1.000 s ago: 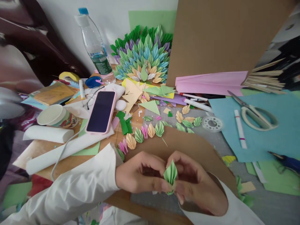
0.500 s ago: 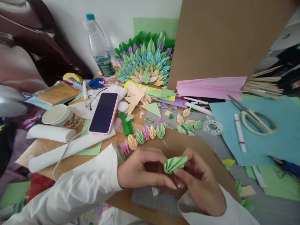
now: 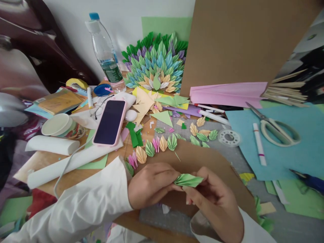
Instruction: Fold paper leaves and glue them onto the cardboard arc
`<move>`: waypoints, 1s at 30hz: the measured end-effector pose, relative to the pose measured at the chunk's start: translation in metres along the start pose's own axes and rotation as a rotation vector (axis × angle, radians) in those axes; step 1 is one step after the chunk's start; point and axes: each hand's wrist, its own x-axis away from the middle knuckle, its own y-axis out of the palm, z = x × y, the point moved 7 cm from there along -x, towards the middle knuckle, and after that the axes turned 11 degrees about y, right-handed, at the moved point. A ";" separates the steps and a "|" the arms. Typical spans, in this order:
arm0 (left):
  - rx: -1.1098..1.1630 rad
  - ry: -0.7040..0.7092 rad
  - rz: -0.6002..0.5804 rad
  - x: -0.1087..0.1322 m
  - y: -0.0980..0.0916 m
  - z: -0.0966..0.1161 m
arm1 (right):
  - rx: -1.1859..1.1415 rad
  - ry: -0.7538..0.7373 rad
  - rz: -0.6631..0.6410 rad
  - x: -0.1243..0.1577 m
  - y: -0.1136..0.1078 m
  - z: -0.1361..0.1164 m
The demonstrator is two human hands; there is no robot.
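Observation:
A light green pleated paper leaf (image 3: 188, 180) is pinched between both my hands low in the middle of the view. My left hand (image 3: 150, 184) is closed on its left end. My right hand (image 3: 214, 202) is closed on its right end from below. The leaf lies nearly flat, pointing right, above a curved piece of brown cardboard (image 3: 202, 157). A row of finished paper leaves (image 3: 154, 148) in green, pink and tan runs along the cardboard's upper left edge.
A pink-cased phone (image 3: 109, 121) lies left of centre. A water bottle (image 3: 103, 50) and a paper peacock fan (image 3: 155, 65) stand at the back. Scissors (image 3: 274, 126) and a glue stick (image 3: 259, 143) rest on blue paper (image 3: 298, 148) at right. Tape ring (image 3: 229, 137), paper cup (image 3: 59, 125).
The green leaf has turned from upright to lying nearly flat, pressed thinner between my fingers. Both hands stayed in place, with the left hand closing tighter on it.

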 end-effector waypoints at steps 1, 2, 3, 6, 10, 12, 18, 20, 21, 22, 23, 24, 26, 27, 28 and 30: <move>-0.004 0.007 0.003 0.000 0.000 0.001 | -0.001 -0.001 0.002 0.000 0.000 0.000; -0.005 0.010 0.007 -0.001 0.000 0.002 | -0.002 0.000 0.012 0.001 0.000 0.001; -0.004 0.008 0.007 -0.001 0.000 0.002 | -0.004 0.002 0.032 0.002 -0.001 0.001; -0.017 0.015 0.004 -0.002 0.000 0.003 | -0.025 -0.021 0.115 0.005 -0.006 0.001; -0.030 0.073 -0.010 -0.003 0.001 0.005 | -0.040 -0.104 0.117 0.007 -0.007 -0.003; -0.028 0.097 -0.015 -0.003 0.002 0.005 | -0.052 -0.148 0.077 0.008 -0.005 -0.005; -0.018 0.132 -0.023 -0.006 0.000 0.008 | -0.075 -0.200 0.054 0.005 -0.007 -0.003; 0.013 0.091 -0.049 -0.008 0.000 0.007 | -0.022 -0.245 0.040 0.003 -0.007 -0.006; 0.030 0.064 -0.064 -0.010 0.000 0.007 | 0.009 -0.271 0.033 0.002 -0.007 -0.008; 0.048 0.035 -0.079 -0.010 0.001 0.006 | 0.039 -0.291 0.030 0.001 -0.006 -0.010; 0.068 0.001 -0.089 -0.011 0.001 0.004 | 0.066 -0.303 0.037 0.000 -0.007 -0.011; 0.092 -0.035 -0.094 -0.011 0.001 0.002 | 0.087 -0.302 0.053 -0.001 -0.008 -0.012; 0.147 -0.109 -0.065 -0.010 0.002 -0.003 | 0.122 -0.286 0.102 -0.002 -0.011 -0.013; 0.183 -0.148 -0.019 -0.009 0.001 -0.007 | 0.135 -0.288 0.120 -0.003 -0.011 -0.014; 0.241 -0.195 0.049 -0.008 0.000 -0.011 | 0.146 -0.297 0.130 -0.003 -0.011 -0.015; 0.400 -0.302 0.220 -0.003 -0.002 -0.022 | 0.173 -0.336 0.136 -0.003 -0.009 -0.018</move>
